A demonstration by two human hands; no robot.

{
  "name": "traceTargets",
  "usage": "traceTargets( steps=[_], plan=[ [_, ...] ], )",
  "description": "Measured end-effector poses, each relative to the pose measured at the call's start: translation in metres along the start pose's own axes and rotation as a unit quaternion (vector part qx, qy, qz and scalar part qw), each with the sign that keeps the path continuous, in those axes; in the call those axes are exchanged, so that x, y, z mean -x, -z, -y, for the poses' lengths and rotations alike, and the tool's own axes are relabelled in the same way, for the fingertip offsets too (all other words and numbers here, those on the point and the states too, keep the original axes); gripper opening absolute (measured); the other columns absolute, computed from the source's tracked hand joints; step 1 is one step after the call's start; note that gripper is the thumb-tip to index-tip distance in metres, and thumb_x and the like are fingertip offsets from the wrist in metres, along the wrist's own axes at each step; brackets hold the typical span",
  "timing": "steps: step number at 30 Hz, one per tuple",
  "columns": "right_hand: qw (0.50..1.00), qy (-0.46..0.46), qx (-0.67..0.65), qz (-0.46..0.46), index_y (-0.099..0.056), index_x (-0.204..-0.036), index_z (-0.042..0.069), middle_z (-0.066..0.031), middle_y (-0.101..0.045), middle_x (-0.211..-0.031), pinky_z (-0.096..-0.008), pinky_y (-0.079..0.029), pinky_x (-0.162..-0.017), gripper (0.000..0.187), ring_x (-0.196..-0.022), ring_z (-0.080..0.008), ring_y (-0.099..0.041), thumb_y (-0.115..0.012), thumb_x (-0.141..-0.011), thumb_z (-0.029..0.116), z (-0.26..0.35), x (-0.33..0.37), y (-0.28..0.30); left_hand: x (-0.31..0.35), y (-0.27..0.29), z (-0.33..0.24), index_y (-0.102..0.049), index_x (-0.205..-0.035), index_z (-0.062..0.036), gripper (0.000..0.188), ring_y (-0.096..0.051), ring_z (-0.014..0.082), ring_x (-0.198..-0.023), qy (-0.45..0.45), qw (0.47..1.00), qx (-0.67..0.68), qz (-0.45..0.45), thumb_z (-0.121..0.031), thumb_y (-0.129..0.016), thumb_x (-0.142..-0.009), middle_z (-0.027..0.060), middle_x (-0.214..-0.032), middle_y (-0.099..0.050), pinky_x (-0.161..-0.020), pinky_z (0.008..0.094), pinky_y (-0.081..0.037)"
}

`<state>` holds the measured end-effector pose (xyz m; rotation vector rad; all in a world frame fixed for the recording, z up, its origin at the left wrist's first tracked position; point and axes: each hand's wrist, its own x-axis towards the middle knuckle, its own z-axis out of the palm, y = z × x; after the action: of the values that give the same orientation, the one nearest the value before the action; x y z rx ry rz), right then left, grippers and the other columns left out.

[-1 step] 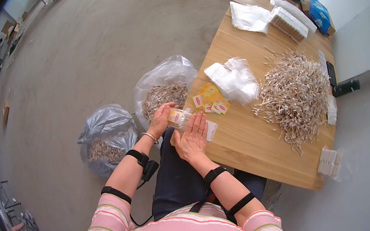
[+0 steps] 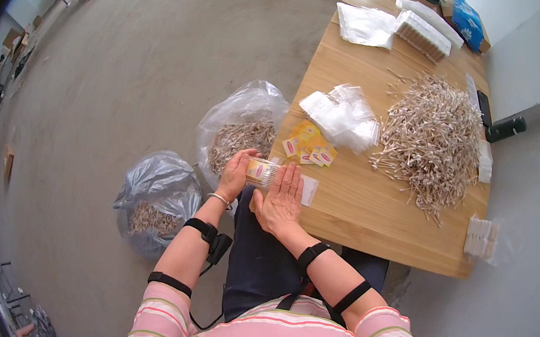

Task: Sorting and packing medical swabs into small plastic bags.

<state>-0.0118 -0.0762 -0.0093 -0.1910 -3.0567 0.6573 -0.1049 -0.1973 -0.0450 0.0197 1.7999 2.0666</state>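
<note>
My left hand (image 2: 234,175) is closed around one end of a small clear packet of cotton swabs (image 2: 259,171) with a yellow label, at the table's near left corner. Across the packet's other end my right hand (image 2: 282,203) lies flat, fingers straight and together. A piece of clear plastic (image 2: 308,191) shows beyond the right fingertips. Just past the hands, several yellow label cards (image 2: 305,143) are spread out. Behind them lies a heap of clear plastic bags (image 2: 341,116). Loose cotton swabs (image 2: 429,142) form a big pile to the right.
Two plastic sacks of cotton swabs, one clear (image 2: 245,104) and one greyish (image 2: 156,185), stand left of the wooden table (image 2: 347,217). Filled packs (image 2: 422,37) and flat bags (image 2: 365,26) lie at its far end. A dark bottle (image 2: 507,128) and phone (image 2: 484,108) are near the wall.
</note>
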Motion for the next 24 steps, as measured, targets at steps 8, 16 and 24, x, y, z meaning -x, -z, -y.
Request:
traceTargets(
  steps=[8, 16, 24],
  plan=[
    [0.997, 0.004, -0.067, -0.021, -0.013, -0.141, -0.008, -0.0279, -0.01, -0.148, -0.0471, -0.005, -0.114, 0.08, -0.14, -0.0407, -0.006, -0.051, -0.086, 0.037, 0.006, -0.004, -0.004, -0.001, 0.005, 0.003, -0.049, -0.121, 0.002, 0.041, -0.058, 0.0179, -0.103, -0.017, 0.999, -0.032, -0.003, -0.031, -0.036, -0.101, 0.0136, -0.116, -0.06, -0.09, 0.0284, -0.047],
    [0.907, 0.019, -0.393, -0.15, -0.031, -0.134, -0.006, -0.0248, -0.028, -0.142, -0.0413, -0.017, -0.112, 0.051, -0.137, -0.0382, -0.021, -0.04, -0.092, 0.022, 0.005, -0.019, -0.007, -0.002, 0.016, 0.004, -0.038, -0.136, 0.0, 0.057, -0.046, 0.0212, -0.122, -0.009, 0.999, -0.03, 0.026, -0.043, -0.032, -0.1, 0.0155, -0.132, -0.049, -0.103, 0.031, -0.035],
    [0.868, 0.022, -0.468, -0.164, -0.035, -0.131, -0.003, -0.0252, -0.026, -0.144, -0.0449, -0.015, -0.112, 0.049, -0.138, -0.0404, -0.017, -0.043, -0.092, 0.025, 0.026, -0.033, -0.023, -0.001, 0.001, -0.009, -0.04, -0.136, -0.0011, 0.054, -0.046, 0.0203, -0.121, 0.0, 0.999, -0.03, 0.04, -0.042, -0.033, -0.1, 0.0143, -0.131, -0.05, -0.103, 0.0305, -0.035]
  ],
)
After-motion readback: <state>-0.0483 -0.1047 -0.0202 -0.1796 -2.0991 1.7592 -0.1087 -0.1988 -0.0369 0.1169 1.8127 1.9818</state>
